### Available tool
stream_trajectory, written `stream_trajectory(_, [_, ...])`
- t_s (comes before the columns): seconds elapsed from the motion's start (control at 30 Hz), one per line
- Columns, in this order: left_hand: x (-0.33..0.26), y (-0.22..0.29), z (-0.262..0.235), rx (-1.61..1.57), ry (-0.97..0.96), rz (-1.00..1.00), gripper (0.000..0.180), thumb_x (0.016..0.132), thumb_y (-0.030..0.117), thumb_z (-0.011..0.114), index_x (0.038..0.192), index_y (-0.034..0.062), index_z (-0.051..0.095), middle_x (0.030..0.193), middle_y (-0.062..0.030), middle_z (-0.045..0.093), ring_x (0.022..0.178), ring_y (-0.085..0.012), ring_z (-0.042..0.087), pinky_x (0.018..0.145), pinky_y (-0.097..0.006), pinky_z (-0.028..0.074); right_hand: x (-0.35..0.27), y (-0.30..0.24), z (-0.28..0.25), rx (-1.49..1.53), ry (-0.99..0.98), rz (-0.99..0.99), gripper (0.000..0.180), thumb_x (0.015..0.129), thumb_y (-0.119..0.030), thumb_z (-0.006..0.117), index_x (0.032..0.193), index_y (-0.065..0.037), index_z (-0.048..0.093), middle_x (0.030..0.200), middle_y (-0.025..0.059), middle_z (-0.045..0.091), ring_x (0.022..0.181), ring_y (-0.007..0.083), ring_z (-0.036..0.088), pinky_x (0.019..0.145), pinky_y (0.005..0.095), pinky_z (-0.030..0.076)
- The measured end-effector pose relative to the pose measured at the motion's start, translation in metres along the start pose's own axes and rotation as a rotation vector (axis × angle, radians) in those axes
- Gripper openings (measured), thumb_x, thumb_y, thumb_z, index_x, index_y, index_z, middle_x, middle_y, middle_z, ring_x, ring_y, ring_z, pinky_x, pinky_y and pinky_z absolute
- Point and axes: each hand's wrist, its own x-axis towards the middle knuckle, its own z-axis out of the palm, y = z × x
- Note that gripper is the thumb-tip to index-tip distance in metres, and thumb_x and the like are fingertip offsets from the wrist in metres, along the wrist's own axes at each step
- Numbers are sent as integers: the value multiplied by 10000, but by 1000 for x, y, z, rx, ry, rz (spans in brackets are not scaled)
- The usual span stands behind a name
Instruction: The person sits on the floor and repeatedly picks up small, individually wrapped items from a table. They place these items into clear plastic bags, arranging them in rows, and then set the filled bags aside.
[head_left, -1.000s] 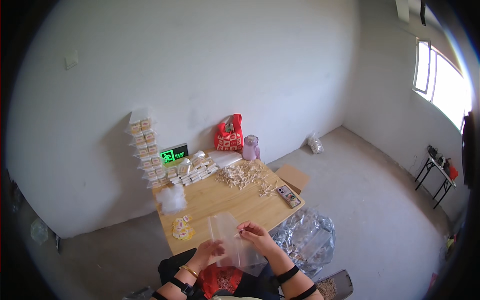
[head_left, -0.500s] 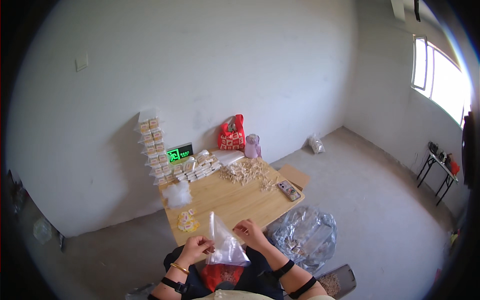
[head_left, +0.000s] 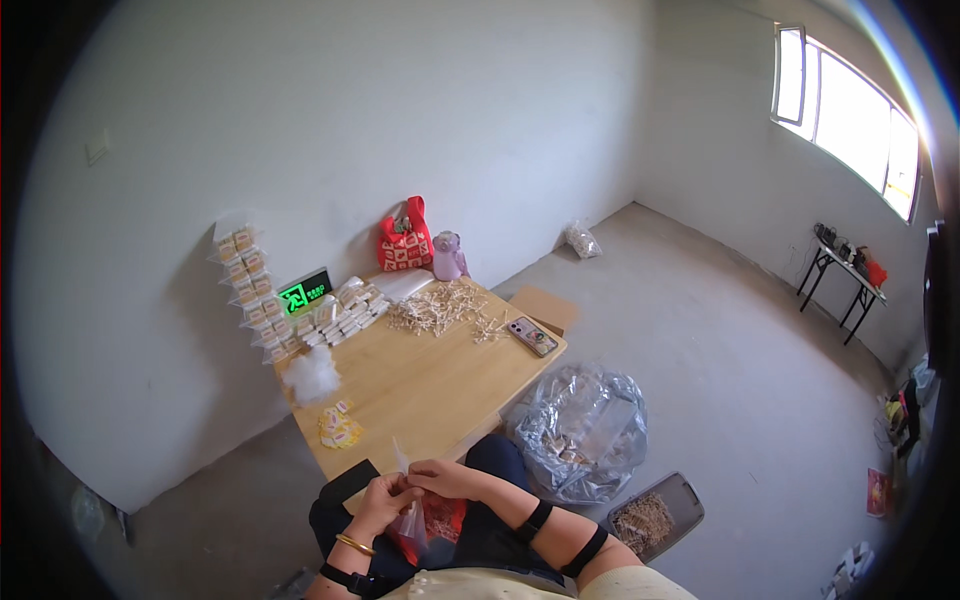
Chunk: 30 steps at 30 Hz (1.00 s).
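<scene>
My left hand (head_left: 388, 500) and my right hand (head_left: 441, 478) meet over my lap at the table's near edge. Both are closed, pinching a clear plastic bag (head_left: 408, 525) between them; its pointed top rises above my fingers. Beneath the bag, a red bag (head_left: 443, 517) with small pieces in it lies on my lap. Yellow and white labels (head_left: 340, 428) are scattered on the wooden table (head_left: 415, 390) ahead of my left hand. Behind them sits a heap of thin clear bags (head_left: 312, 376).
Cotton swabs (head_left: 440, 308) lie loose near a phone (head_left: 532, 337). Filled packets (head_left: 250, 285) form a tall stack beside a green exit sign (head_left: 304, 292). A red tote (head_left: 405, 236) and purple bottle (head_left: 450, 257) stand behind. Right of my legs are a large plastic sack (head_left: 582, 430) and a bin (head_left: 655, 518).
My hands have come together, the right moving left and down onto the clear bag, which is now bunched and lower. The head view has turned right, shifting the room leftward.
</scene>
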Motion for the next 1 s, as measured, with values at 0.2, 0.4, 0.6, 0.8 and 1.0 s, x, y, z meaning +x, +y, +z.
stream_trajectory(0.2, [-7, 8, 3, -403, -15, 83, 232, 952, 239, 682, 783, 130, 566, 708, 83, 529, 629, -9, 455, 580, -172, 358, 0, 1, 14, 262, 50, -1, 223, 1021, -203, 501, 874, -47, 562, 723, -5, 548, 670, 82, 516, 616, 255, 438])
stream_trajectory(0.4, [-11, -5, -6, -272, 211, 101, 236, 966, 168, 646, 751, 132, 554, 641, 74, 490, 587, -16, 448, 551, -179, 346, -4, -19, 33, -240, 371, -36, 230, 908, -184, 590, 794, 16, 579, 616, 130, 552, 558, 202, 554, 551, 353, 447])
stream_trajectory(0.6, [-20, -1, -48, 672, 679, 314, 266, 848, 94, 704, 679, 17, 514, 606, -40, 501, 540, -149, 512, 507, -333, 373, -24, -10, 10, -561, 472, 14, 247, 829, -250, 632, 769, -11, 622, 697, 202, 638, 673, 386, 647, 609, 463, 506])
stream_trajectory(0.8, [-23, 47, -7, 1022, 523, 612, 182, 739, 28, 702, 695, 30, 525, 711, -120, 570, 672, -337, 577, 596, -395, 457, -24, -52, 32, -933, 494, -226, 192, 848, -190, 622, 957, -32, 611, 955, 152, 663, 851, 336, 658, 715, 437, 541])
stream_trajectory(1.0, [-13, 61, -3, 945, 348, 557, 117, 727, -3, 644, 733, 43, 536, 710, -105, 580, 741, -314, 612, 631, -399, 483, -20, -35, 27, -1118, 87, -394, 273, 826, -107, 609, 1084, -36, 559, 965, 123, 636, 899, 282, 667, 721, 375, 556])
